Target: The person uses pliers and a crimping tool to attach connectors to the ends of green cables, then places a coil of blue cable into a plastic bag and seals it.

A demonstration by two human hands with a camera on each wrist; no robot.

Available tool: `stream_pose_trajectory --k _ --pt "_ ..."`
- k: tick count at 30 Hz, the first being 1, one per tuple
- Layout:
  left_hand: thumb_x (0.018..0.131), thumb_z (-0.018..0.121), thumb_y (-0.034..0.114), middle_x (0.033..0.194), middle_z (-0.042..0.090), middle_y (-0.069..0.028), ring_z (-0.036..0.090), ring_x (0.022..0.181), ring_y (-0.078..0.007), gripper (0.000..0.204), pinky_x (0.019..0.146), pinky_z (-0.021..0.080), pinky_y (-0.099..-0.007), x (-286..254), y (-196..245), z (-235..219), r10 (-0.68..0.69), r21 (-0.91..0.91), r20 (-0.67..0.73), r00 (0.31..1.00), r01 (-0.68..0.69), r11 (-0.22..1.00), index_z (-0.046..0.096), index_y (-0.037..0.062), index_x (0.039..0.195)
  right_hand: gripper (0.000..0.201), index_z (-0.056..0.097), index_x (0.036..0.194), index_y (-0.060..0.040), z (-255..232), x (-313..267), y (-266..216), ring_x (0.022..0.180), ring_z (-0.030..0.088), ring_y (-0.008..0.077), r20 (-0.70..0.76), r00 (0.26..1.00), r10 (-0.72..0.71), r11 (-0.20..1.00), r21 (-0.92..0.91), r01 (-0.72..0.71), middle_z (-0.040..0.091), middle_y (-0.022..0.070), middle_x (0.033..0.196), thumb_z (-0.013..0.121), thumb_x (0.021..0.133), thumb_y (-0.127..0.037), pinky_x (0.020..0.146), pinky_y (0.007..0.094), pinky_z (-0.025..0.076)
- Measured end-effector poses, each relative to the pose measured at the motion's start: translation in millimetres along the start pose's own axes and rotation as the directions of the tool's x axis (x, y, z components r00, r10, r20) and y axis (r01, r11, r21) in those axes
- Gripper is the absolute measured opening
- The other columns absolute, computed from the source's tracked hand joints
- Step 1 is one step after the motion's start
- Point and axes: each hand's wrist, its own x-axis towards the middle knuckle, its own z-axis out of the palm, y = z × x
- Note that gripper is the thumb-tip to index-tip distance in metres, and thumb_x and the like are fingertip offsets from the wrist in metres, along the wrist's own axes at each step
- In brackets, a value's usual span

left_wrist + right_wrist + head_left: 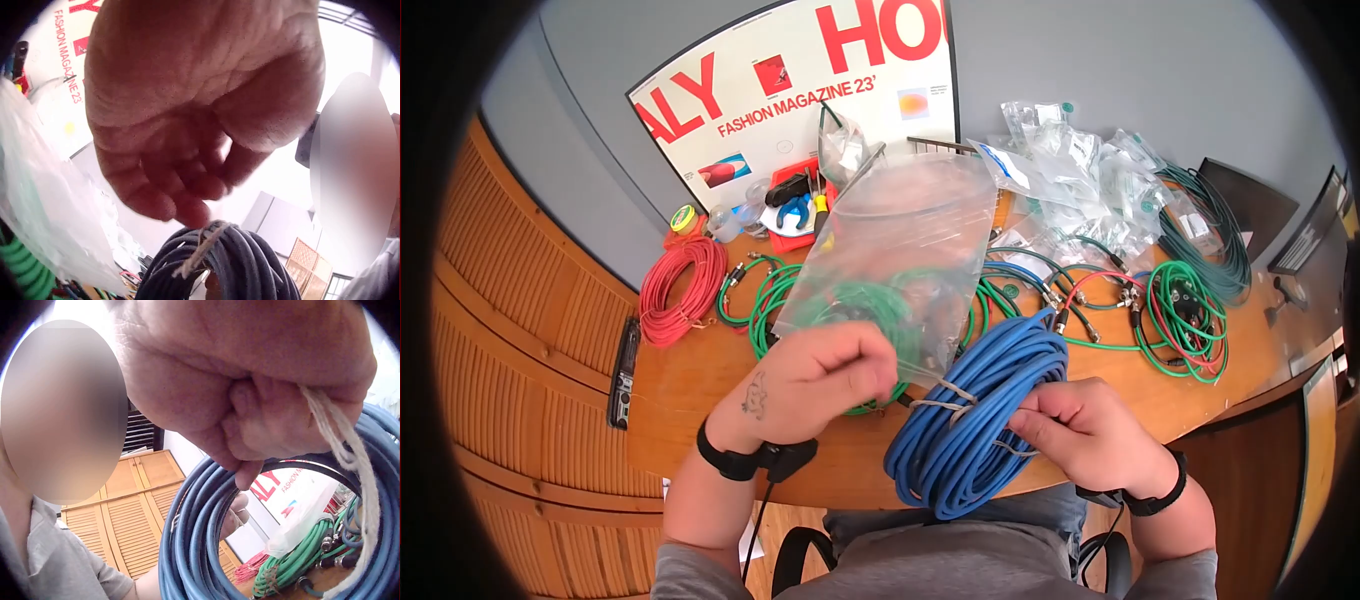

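Note:
A thick coil of blue cable [970, 420] stands tilted at the table's front edge, with pale string [948, 402] around its strands. My right hand [1090, 435] grips the coil's right side; in the right wrist view a length of string [340, 434] comes out from the curled fingers of that hand [250, 381]. Left of the coil, my left hand [815, 385] has its fingers curled in, thumb near the index finger, and seems to pinch a string end. In the left wrist view, the fingertips of this hand [200, 119] are just above the string [203, 250] on the coil [250, 269].
Behind the left hand, a clear bag [900, 230] lies over green cables [775, 300]. A red cable coil [680, 290] and a red tool tray [795, 238] are at left. Plastic packets [1080, 170], more green cables [1185, 300] and a dark green coil [1225, 240] are at right.

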Motion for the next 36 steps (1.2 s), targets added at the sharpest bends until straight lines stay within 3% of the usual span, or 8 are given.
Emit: stream_pose_trajectory --k 4,6,11,18,23,28,30,36 --pt "0.089 0.068 0.011 0.088 0.068 -0.0038 0.064 0.086 -0.0142 0.019 0.077 0.050 -0.0284 -3 7 25 0.058 0.116 -0.115 0.992 -0.045 0.992 0.067 0.0010 0.105 0.013 0.069 0.092 -0.0006 6 1 5 0.062 0.059 0.0118 -0.024 0.999 -0.028 0.998 0.047 0.029 0.065 0.0082 0.069 0.063 0.093 -0.012 0.059 0.0277 0.048" --pt "0.089 0.068 0.011 0.088 0.070 -0.0040 0.066 0.085 -0.0119 0.023 0.077 0.051 -0.0267 -7 19 26 -0.207 0.071 0.006 0.978 0.206 0.976 0.067 0.0017 0.110 0.013 0.069 0.092 -0.0005 6 0 6 0.061 0.058 0.0115 -0.062 0.996 -0.058 0.995 0.077 0.063 0.064 0.0079 0.068 0.063 0.093 -0.012 0.058 0.0277 0.047" --pt "0.086 0.066 0.012 0.076 0.066 -0.0118 0.063 0.065 -0.0249 0.012 0.062 0.049 -0.0309 -10 34 21 0.076 0.654 -0.029 0.997 -0.039 0.755 0.067 0.0022 0.094 0.012 0.068 0.089 -0.0023 -9 -3 -17 0.057 0.059 0.0172 0.014 0.998 -0.059 0.990 -0.131 0.061 0.061 0.0092 0.065 0.064 0.092 -0.013 0.054 0.0314 0.046" --pt "0.095 0.055 0.010 0.107 0.066 -0.0157 0.063 0.098 -0.0242 0.010 0.083 0.049 -0.0333 -13 32 44 0.129 0.516 -0.111 0.985 -0.054 0.855 0.057 0.0000 0.096 0.007 0.070 0.084 -0.0037 -34 -5 -74 0.056 0.061 0.0235 0.182 0.961 -0.210 0.838 -0.473 0.273 0.063 0.0104 0.066 0.070 0.085 -0.011 0.051 0.0308 0.045" --pt "0.103 0.041 0.014 0.125 0.053 -0.0195 0.052 0.123 -0.0284 0.016 0.105 0.038 -0.0385 -14 10 73 -0.042 -0.388 -0.215 0.976 -0.046 0.920 0.050 0.0006 0.105 0.008 0.068 0.079 -0.0062 -55 5 -121 0.059 0.062 0.0274 0.411 0.904 -0.113 0.696 -0.617 0.368 0.062 0.0082 0.065 0.072 0.081 -0.013 0.050 0.0362 0.044" --pt "0.096 0.052 0.008 0.119 0.054 -0.0186 0.057 0.105 -0.0259 0.011 0.099 0.043 -0.0371 -11 0 85 0.308 0.063 -0.297 0.904 -0.304 0.951 0.058 -0.0002 0.101 0.013 0.064 0.075 -0.0084 -59 23 -139 0.065 0.062 0.0294 0.520 0.840 -0.157 0.432 -0.728 0.532 0.060 0.0073 0.067 0.071 0.078 -0.019 0.055 0.0409 0.047" --pt "0.092 0.058 0.007 0.118 0.054 -0.0186 0.055 0.108 -0.0277 0.007 0.097 0.044 -0.0383 -12 7 84 0.442 0.192 -0.178 0.879 -0.410 0.892 0.059 0.0008 0.096 0.013 0.064 0.073 -0.0093 -56 31 -133 0.068 0.063 0.0289 0.513 0.724 -0.462 0.162 -0.753 0.638 0.061 0.0061 0.069 0.069 0.079 -0.020 0.057 0.0404 0.048" --pt "0.091 0.060 0.008 0.106 0.063 -0.0121 0.053 0.108 -0.0270 0.005 0.097 0.041 -0.0389 5 9 66 0.472 0.105 0.013 0.881 -0.471 0.876 0.063 0.0033 0.092 0.007 0.063 0.072 -0.0103 -33 25 -179 0.068 0.063 0.0276 0.406 0.906 -0.122 0.166 -0.891 0.422 0.060 0.0044 0.071 0.064 0.076 -0.016 0.057 0.0381 0.048"
